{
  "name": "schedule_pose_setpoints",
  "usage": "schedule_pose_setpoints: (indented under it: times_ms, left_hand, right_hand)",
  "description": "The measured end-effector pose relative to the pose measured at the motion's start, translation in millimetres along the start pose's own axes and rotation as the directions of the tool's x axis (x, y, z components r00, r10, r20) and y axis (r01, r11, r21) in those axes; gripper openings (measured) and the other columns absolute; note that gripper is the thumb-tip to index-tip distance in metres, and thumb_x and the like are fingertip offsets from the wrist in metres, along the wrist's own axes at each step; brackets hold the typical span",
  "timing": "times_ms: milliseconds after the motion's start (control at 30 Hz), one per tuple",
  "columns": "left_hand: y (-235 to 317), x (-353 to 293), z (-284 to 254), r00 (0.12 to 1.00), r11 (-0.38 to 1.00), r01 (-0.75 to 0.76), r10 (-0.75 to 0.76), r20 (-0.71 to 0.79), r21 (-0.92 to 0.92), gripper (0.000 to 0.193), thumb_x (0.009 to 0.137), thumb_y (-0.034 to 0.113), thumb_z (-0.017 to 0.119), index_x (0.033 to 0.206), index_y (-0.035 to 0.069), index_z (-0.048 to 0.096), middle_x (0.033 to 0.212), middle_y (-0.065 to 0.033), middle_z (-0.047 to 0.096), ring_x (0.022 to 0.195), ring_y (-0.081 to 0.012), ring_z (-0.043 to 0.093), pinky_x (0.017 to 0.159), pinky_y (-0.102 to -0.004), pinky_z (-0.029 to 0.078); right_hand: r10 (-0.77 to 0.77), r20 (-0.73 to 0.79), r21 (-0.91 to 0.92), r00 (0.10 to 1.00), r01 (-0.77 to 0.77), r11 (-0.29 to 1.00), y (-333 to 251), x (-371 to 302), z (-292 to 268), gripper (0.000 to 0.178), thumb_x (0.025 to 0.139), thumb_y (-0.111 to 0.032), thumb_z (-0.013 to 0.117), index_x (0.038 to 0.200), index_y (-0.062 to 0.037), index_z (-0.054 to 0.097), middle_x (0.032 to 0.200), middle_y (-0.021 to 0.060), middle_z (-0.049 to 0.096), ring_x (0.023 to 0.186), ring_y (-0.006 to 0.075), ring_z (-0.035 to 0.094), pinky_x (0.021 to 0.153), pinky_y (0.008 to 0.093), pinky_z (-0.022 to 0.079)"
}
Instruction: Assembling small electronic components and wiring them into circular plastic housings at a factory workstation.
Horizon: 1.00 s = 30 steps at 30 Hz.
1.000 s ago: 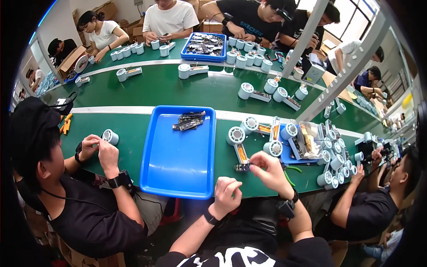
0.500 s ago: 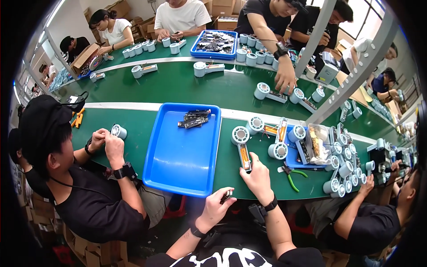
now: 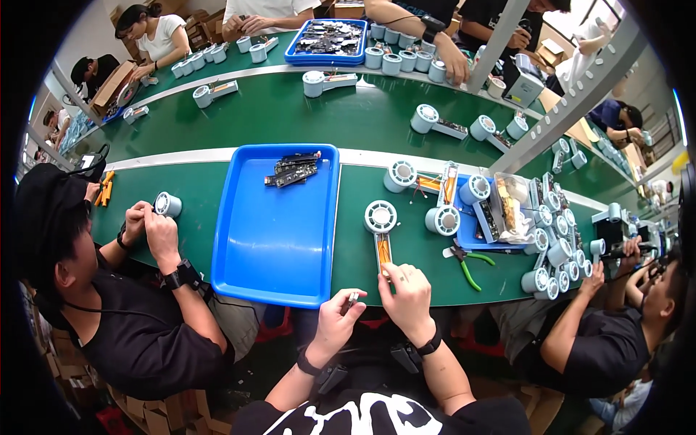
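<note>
My left hand [image 3: 337,322] is closed, pinching a small dark circuit board [image 3: 351,299] that shows mostly end-on near the table's front edge. With its fingertips, my right hand [image 3: 407,297] grips the lower end of a light blue handheld fan [image 3: 380,217]. The fan lies with its round head away from me and its open handle toward me, an orange part showing inside. My fingers hide the handle's end. To the left, a blue tray [image 3: 275,239] holds several loose circuit boards [image 3: 293,170] at its far end.
Green-handled cutters [image 3: 467,267] lie right of my right hand. Beyond are more fans [image 3: 442,220] and a small blue tray [image 3: 467,230] with parts. Many fans crowd the right side. A co-worker [image 3: 138,290] sits at left. Metal posts [image 3: 558,109] rise at right.
The view has shifted. My right hand has drawn the fan slightly toward me and its handle stands straighter. My left hand keeps the circuit board. Across the table, a co-worker's arm has pulled back.
</note>
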<state>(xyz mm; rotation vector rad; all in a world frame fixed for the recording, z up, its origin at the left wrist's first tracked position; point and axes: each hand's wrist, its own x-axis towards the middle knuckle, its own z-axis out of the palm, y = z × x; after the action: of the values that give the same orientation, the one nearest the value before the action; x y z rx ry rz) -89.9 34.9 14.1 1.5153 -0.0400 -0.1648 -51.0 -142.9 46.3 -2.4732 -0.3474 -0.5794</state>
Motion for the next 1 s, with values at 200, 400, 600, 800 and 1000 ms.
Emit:
schedule_pose_setpoints:
  times_ms: [200,400,600,800,1000]
  left_hand:
    - [8,5,5,0.999,0.985,0.040,-0.038,0.018,-0.165,0.041,0.110,0.036,0.055,0.120,-0.003,0.063,0.078,0.0031,0.051,0.063,-0.0037,0.043,0.056,-0.0216,0.036]
    - [15,20,16,0.993,0.936,0.107,-0.084,0.083,-0.334,0.046,0.113,0.038,0.043,0.122,-0.004,0.061,0.076,0.0013,0.048,0.059,-0.0050,0.039,0.055,-0.0226,0.034]
    - [22,42,24,0.995,0.924,0.103,-0.090,0.051,-0.368,0.046,0.114,0.038,0.042,0.123,-0.004,0.060,0.077,0.0006,0.049,0.058,-0.0053,0.039,0.055,-0.0232,0.035]
    - [23,61,31,0.992,0.862,0.093,-0.124,-0.029,-0.499,0.049,0.114,0.038,0.038,0.130,-0.004,0.057,0.077,-0.0015,0.051,0.056,-0.0066,0.039,0.055,-0.0245,0.035]
    - [19,64,34,0.984,0.808,0.084,-0.161,-0.081,-0.583,0.054,0.113,0.040,0.039,0.139,-0.005,0.050,0.078,-0.0029,0.052,0.055,-0.0077,0.039,0.054,-0.0252,0.035]
  right_hand:
    - [0.014,0.001,-0.052,1.000,-0.014,0.999,4,16,3,0.015,0.086,-0.011,0.076,0.099,-0.0072,0.070,0.081,0.0061,0.061,0.074,0.0261,0.061,0.068,0.0387,0.048]
    - [0.016,-0.071,-0.044,0.997,-0.019,0.999,3,27,-6,0.013,0.086,-0.005,0.074,0.097,-0.0055,0.068,0.080,0.0079,0.060,0.075,0.0278,0.060,0.073,0.0390,0.050]
    - [-0.110,-0.214,-0.116,0.971,0.086,0.989,12,57,-8,0.017,0.086,-0.001,0.075,0.101,-0.0040,0.066,0.085,0.0114,0.063,0.077,0.0310,0.062,0.072,0.0385,0.052]
    - [-0.194,-0.022,0.303,0.981,0.191,0.934,41,70,12,0.021,0.086,-0.001,0.076,0.105,-0.0056,0.068,0.096,0.0099,0.070,0.080,0.0282,0.066,0.066,0.0367,0.053]
    - [-0.306,0.071,0.289,0.949,0.274,0.917,41,73,19,0.024,0.082,-0.005,0.079,0.104,-0.0080,0.070,0.100,0.0049,0.072,0.081,0.0230,0.068,0.068,0.0355,0.052]
